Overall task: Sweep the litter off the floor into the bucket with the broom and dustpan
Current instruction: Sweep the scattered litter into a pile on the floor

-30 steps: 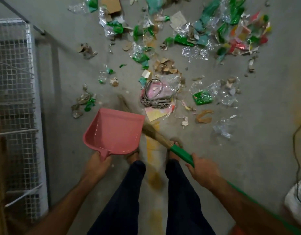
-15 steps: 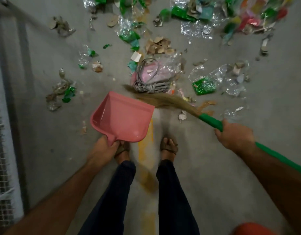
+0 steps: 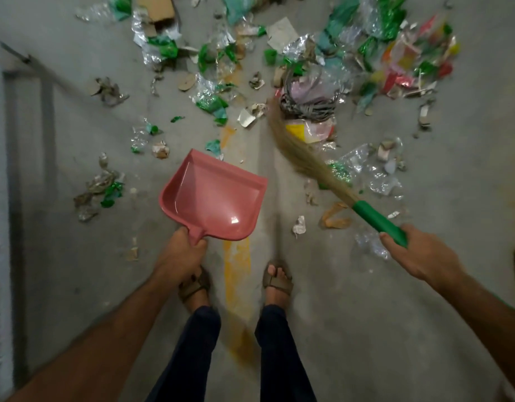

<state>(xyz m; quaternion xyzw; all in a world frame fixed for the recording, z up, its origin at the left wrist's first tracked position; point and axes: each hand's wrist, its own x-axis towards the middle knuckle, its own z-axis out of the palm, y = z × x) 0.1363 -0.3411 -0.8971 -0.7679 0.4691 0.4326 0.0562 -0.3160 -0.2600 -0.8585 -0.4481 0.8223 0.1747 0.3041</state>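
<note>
The concrete floor [image 3: 395,285] fills the view, a faded yellow stripe [image 3: 236,274] running down its middle between the person's sandalled feet. From ten o'clock round to two o'clock it is strewn with litter [image 3: 352,53]: green and clear plastic wrappers, torn cardboard, crumpled paper, bright foil scraps, thickest toward one o'clock. A smaller clump [image 3: 99,187] lies apart at nine o'clock, near a wire-mesh frame at the left edge.

Next in size, the pink dustpan [image 3: 212,198] sits just left of centre, its open mouth facing twelve o'clock. It looks tilted and lifted rather than flat on the floor, though that is hard to tell for sure. Nothing lies inside it.

The broom [image 3: 308,158] slants from four o'clock up toward twelve, its straw head blurred and touching a coil of grey cord [image 3: 308,108] lying on pink and yellow packaging [image 3: 311,129].

The left hand [image 3: 180,256] is wrapped round the dustpan's short handle. The right hand [image 3: 421,256] is clamped round the broom's green grip [image 3: 378,221]. The hands are well apart.

No bucket is in view, so where it stands cannot be told.

As a judgement, the task is barely begun: the pan is empty and nearly all the litter remains on the floor. Gathering it into a heap, scooping it up and tipping it into the bucket all remain.
</note>
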